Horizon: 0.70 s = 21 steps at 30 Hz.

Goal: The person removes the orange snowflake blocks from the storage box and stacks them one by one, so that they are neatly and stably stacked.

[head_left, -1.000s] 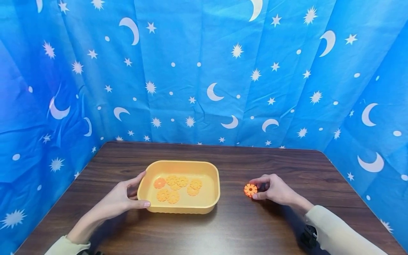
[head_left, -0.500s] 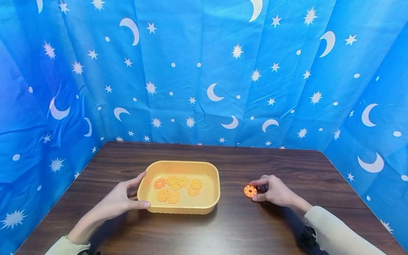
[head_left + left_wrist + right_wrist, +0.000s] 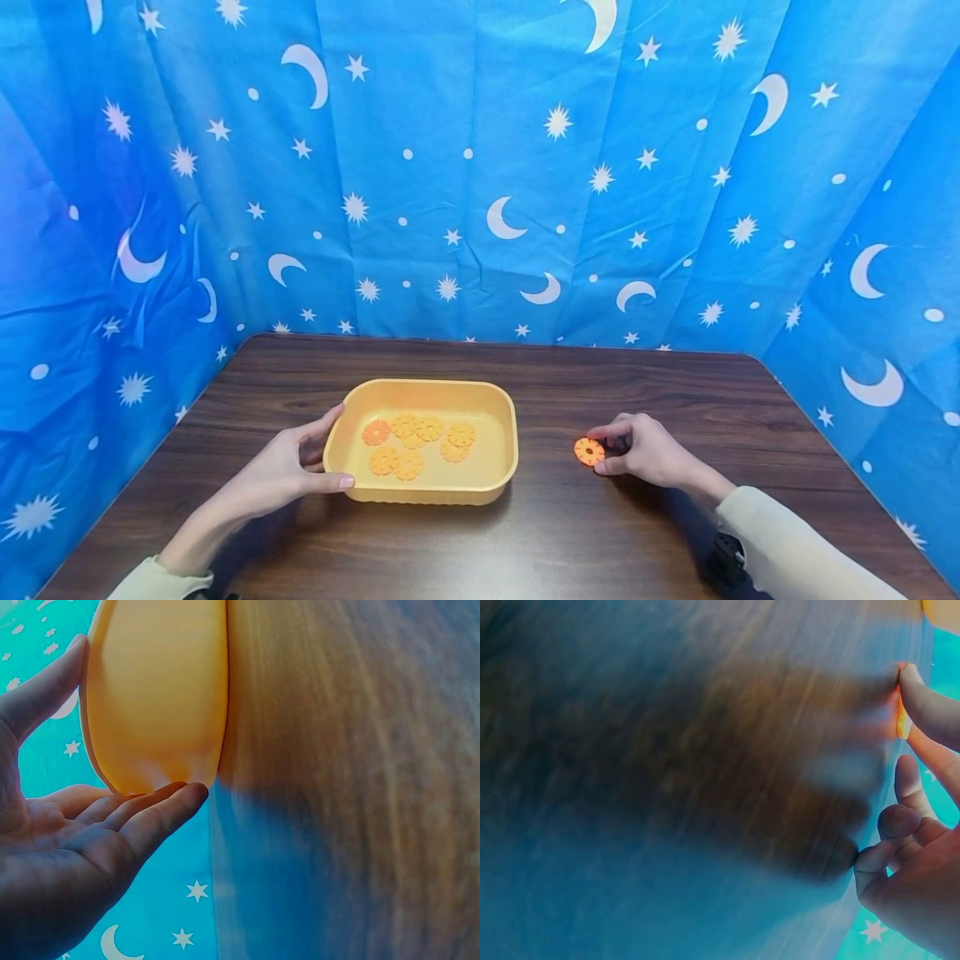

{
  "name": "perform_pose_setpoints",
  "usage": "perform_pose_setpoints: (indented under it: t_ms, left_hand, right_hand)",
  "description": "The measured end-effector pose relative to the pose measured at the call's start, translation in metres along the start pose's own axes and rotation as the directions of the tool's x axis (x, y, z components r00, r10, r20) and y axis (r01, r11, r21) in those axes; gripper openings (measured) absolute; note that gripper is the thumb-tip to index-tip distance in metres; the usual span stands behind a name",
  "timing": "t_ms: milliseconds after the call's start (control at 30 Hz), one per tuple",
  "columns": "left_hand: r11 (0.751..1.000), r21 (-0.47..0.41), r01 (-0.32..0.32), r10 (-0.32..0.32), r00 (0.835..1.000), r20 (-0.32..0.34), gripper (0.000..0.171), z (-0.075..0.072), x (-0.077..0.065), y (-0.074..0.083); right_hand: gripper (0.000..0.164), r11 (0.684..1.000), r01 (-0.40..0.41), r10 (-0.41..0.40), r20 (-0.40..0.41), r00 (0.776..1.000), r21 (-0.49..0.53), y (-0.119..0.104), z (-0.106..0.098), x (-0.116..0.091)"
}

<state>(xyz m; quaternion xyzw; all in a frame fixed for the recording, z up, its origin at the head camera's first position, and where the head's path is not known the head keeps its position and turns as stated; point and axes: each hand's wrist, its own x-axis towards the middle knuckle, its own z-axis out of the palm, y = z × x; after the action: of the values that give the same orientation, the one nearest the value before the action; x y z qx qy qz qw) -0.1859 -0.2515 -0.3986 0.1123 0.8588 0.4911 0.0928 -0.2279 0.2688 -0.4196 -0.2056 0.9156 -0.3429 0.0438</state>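
A shallow yellow plastic tub (image 3: 483, 477) stands on the table, left of its middle. My left hand (image 3: 273, 475) grips its left end, with the thumb at the near corner and the fingers along the end wall, as the left wrist view also shows at the tub (image 3: 157, 690). My right hand (image 3: 652, 450) pinches an orange notched plastic disc (image 3: 579, 452) by its right edge between thumb and forefinger. The disc leans close to the tabletop; in the right wrist view only a thin bright strip of the disc (image 3: 902, 720) shows. The other right fingers are curled near the table.
Several yellow notched discs (image 3: 407, 465) and one orange disc (image 3: 376, 432) lie flat in the tub, some overlapping. A dark wood-grain table (image 3: 540, 542) extends to a blue curtain (image 3: 450, 183) with moons and stars behind and at both sides.
My right hand has sunk very slightly with the orange disc, which now tilts a little flatter. My left hand and the tub have stayed put.
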Motion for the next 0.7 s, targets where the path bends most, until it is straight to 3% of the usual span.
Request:
perform_pose_setpoints:
  t_ms: [700]
  left_hand:
    - [1.000, 0.003, 0.009, -0.009, 1.000, -0.006, 0.109, 0.0010, -0.0001, -0.0003]
  right_hand:
    - [0.044, 1.000, -0.002, 0.002, 0.007, 1.000, 0.011, -0.0015, -0.0013, 0.0006]
